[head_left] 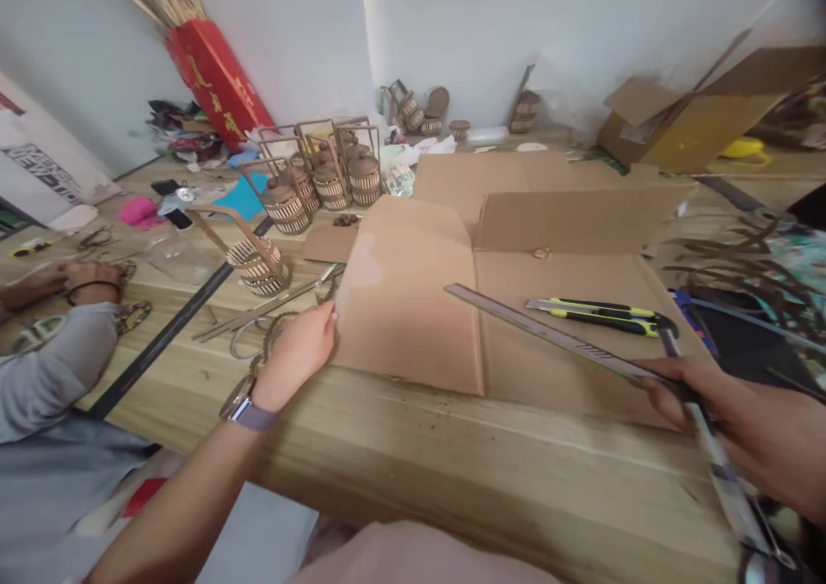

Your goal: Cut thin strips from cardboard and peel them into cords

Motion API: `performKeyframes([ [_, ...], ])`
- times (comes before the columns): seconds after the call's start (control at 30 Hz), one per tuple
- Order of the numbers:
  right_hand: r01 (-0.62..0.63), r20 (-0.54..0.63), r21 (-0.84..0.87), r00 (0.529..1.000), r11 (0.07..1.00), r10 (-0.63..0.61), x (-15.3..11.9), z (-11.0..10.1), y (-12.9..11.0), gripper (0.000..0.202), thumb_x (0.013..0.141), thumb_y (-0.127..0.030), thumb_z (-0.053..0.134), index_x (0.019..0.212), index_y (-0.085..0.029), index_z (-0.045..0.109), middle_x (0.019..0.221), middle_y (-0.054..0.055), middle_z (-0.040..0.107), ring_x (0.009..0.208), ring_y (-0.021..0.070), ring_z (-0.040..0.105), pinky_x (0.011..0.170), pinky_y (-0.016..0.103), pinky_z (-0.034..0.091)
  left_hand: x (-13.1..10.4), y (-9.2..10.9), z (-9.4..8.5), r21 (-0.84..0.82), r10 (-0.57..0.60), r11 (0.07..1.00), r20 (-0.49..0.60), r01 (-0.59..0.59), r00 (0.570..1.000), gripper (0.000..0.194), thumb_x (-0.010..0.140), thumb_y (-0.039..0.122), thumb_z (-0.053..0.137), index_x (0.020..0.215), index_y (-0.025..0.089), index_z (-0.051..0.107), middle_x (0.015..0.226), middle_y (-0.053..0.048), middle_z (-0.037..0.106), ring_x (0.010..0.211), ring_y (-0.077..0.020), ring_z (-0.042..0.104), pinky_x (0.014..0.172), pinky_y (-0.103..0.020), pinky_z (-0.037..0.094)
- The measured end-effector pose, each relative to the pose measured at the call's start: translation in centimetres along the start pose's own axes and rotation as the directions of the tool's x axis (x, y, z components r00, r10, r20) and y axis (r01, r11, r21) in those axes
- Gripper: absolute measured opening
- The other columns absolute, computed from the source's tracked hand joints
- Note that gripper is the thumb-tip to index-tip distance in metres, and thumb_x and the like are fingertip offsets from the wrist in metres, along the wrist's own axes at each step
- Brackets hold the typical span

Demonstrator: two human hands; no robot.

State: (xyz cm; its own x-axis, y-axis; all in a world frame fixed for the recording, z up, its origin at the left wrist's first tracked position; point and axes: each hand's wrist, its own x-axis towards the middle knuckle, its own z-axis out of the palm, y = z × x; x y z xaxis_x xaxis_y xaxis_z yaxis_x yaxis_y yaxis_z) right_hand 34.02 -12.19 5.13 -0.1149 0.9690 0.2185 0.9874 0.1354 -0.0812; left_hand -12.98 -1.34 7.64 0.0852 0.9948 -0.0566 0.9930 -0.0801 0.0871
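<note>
A flattened brown cardboard box (413,309) lies on the wooden table in front of me, its flaps folded open. My left hand (300,343), wearing a watch, is closed at the cardboard's left edge; the fingertips are partly hidden. Above the right part of the cardboard, my right hand (742,421) grips a long steel ruler (542,326) that points to the left. Another metal bar (723,481) crosses by the same hand; whether it is joined to the ruler I cannot tell. A yellow-and-black utility knife (594,313) lies on the cardboard beyond the ruler.
Several small woven bamboo baskets (332,175) with tall handles stand at back left; one basket (258,266) is nearer. Another person's hands (94,279) work at the left. An open carton (677,124) stands back right. Dark strips (742,266) lie at the right.
</note>
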Motion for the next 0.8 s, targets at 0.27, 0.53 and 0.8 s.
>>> performKeyframes([
  [0.27, 0.501, -0.086, 0.092, 0.865, 0.861, -0.494, 3.4, 0.1, -6.5, 0.025, 0.094, -0.020, 0.042, 0.098, -0.025, 0.066, 0.073, 0.001, 0.074, 0.056, 0.0185, 0.071, 0.050, 0.026, 0.052, -1.6, -0.2, 2.0, -0.037, 0.067, 0.997, 0.079, -0.064, 0.995, 0.028, 0.098, 0.015, 0.051, 0.120, 0.013, 0.067, 0.120, -0.015, 0.071, 0.113, -0.0254, 0.069, 0.100, -0.034, 0.051],
  [0.53, 0.613, -0.139, -0.026, 0.780, 0.790, -0.610, 4.7, 4.6, -11.2, 0.048, 0.089, -0.006, 0.038, 0.119, -0.022, 0.071, 0.105, 0.010, 0.079, 0.091, 0.0240, 0.076, 0.073, 0.032, 0.062, -2.9, -2.4, 2.0, -0.097, 0.233, 0.955, -0.338, -0.280, 0.912, 0.031, 0.102, 0.018, 0.044, 0.121, 0.019, 0.069, 0.107, -0.009, 0.068, 0.100, -0.0235, 0.065, 0.091, -0.039, 0.054],
  [0.8, 0.648, -0.117, 0.082, 0.761, 0.757, -0.638, 5.6, 6.9, -13.8, 0.042, 0.096, -0.012, 0.043, 0.126, -0.024, 0.070, 0.126, 0.009, 0.075, 0.116, 0.0240, 0.070, 0.085, 0.033, 0.062, -3.2, -3.1, 3.7, -0.060, 0.699, 0.700, -0.143, -0.711, 0.701, 0.022, 0.100, 0.024, 0.060, 0.116, 0.022, 0.074, 0.121, -0.007, 0.072, 0.112, -0.0248, 0.062, 0.094, -0.040, 0.056],
])
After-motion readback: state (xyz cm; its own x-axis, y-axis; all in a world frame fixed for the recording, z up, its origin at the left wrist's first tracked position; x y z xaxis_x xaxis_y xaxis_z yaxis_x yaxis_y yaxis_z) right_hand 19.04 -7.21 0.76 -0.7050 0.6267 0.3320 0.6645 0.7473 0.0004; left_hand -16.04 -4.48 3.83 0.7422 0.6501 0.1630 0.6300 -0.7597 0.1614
